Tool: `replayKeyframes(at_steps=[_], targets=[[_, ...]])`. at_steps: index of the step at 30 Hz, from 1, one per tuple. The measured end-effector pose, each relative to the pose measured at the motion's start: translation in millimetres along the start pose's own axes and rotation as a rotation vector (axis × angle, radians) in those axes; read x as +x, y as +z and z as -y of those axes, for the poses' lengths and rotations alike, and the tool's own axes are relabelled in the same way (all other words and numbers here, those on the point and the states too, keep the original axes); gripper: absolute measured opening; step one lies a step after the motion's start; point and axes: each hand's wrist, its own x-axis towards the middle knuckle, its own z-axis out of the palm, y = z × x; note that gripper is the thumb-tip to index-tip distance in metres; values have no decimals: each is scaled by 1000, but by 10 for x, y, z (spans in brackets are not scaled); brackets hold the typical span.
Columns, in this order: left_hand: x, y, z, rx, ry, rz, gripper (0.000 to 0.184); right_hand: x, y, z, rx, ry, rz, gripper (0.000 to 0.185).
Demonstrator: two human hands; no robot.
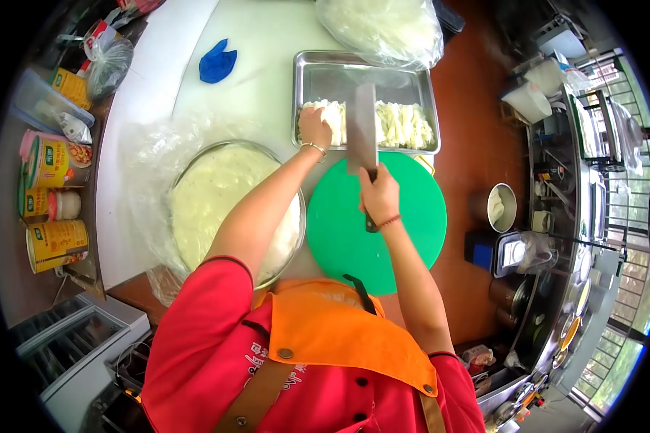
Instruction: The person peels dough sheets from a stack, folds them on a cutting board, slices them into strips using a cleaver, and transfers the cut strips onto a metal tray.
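My right hand (380, 196) is closed round the dark handle of a cleaver (365, 126), whose broad blade points away from me over the metal tray (368, 59). Pale, soft-looking strips (404, 125) lie in a row along the tray's near side, partly hidden by the blade. My left hand (315, 128) reaches down onto the left end of that row, its fingertips hidden among the strips. Just in front of the tray lies a round green cutting board (419, 216), below my right hand.
Left of the board stands a large bowl (227, 180) of pale, wet-looking mass, with clear plastic film (148, 173) beside it. A blue crumpled item (217, 62) and a bag of white shreds (383, 29) lie farther back. Yellow cans (56, 244) line the left shelf.
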Motion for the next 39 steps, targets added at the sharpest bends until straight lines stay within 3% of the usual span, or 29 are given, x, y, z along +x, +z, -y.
replayKeyframes(at_steps=[3,6,10,14,20,23,29,32,35,39], targets=[[-56,-221,84,-26,50,49,34,-124,-242,-413,-325,-161,-123,27],[-247,-1004,21,-116,113,2,33,-429,-622,-785,-625,-286,-128,26],[-599,-1930,690,199,138,-30,29,-714,-969,-1212,-830,-351,-96,28],[-626,-2497,1311,463,30,73,24,-728,-1035,-1467,-893,-329,-9,34],[-96,-2577,1535,440,-96,388,23,-559,-972,-1644,-961,-446,-42,37],[170,-2490,1688,285,-246,576,23,-623,-899,-1625,-1026,-368,-47,35],[394,-2458,1786,328,-210,791,25,-923,-766,-1523,-1068,-327,-91,36],[389,-2442,1757,318,-165,771,23,-999,-682,-1441,-1109,-281,-105,40],[230,-2536,1443,449,-30,634,21,-1004,-587,-1445,-1107,-379,-153,38],[-225,-2638,1071,561,286,509,13,-985,-204,-849,-790,-490,-74,36]])
